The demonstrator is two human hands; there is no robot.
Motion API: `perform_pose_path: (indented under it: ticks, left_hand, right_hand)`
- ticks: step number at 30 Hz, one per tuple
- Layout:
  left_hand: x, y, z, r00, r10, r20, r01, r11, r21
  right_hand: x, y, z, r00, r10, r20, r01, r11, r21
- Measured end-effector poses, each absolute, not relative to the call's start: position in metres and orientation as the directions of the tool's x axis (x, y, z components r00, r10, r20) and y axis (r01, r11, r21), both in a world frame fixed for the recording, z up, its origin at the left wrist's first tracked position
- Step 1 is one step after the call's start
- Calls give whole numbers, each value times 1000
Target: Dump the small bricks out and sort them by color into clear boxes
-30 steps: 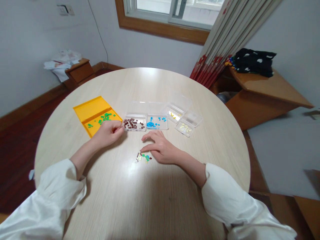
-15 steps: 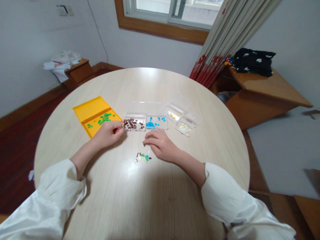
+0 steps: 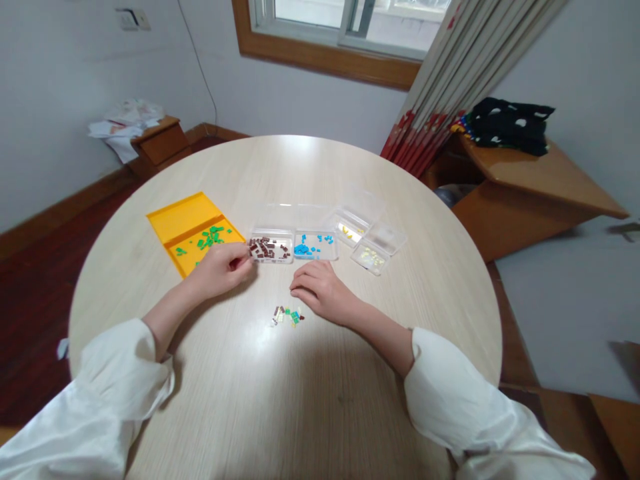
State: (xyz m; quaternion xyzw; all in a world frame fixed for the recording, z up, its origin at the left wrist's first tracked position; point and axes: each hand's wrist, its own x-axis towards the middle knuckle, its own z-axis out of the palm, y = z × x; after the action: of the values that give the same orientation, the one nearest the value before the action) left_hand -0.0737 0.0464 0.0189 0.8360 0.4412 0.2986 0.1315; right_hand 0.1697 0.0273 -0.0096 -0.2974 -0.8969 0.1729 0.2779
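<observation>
My left hand (image 3: pixel 225 268) is closed, its fingertips at the left side of a clear box of small brown bricks (image 3: pixel 269 248). Whether it grips the box or a small piece is hidden. My right hand (image 3: pixel 320 288) rests low over the table, thumb and fingers pinched together; the small brown brick seen at its fingertips earlier is now covered by them. Just in front of me lies a loose group of tiny green, white, brown and blue bricks (image 3: pixel 287 316). Beyond my right hand is a clear box of blue bricks (image 3: pixel 313 248).
An open yellow case (image 3: pixel 183 217) with green bricks (image 3: pixel 213 236) lies at the left. Two small clear boxes stand to the right, one with yellow pieces (image 3: pixel 346 231), the other with pale yellow pieces (image 3: pixel 371 257). All are on a round wooden table (image 3: pixel 310 400).
My right fingers have closed together, and the brown brick at their tips is out of sight. My left hand stays beside the brown-brick box. The view has shifted slightly.
</observation>
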Motion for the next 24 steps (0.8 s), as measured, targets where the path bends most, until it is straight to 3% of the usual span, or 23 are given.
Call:
perform_pose_path:
  ticks: [10,24]
  left_hand:
    - [-34,23,18,638,670,380,503,-736,452]
    - [-23,20,14,584,562,585,468,-823,323]
  right_hand:
    - [168,27,-3,-562,691,455,457,718,-525]
    - [168,27,-2,-538,655,531,316,740,-593]
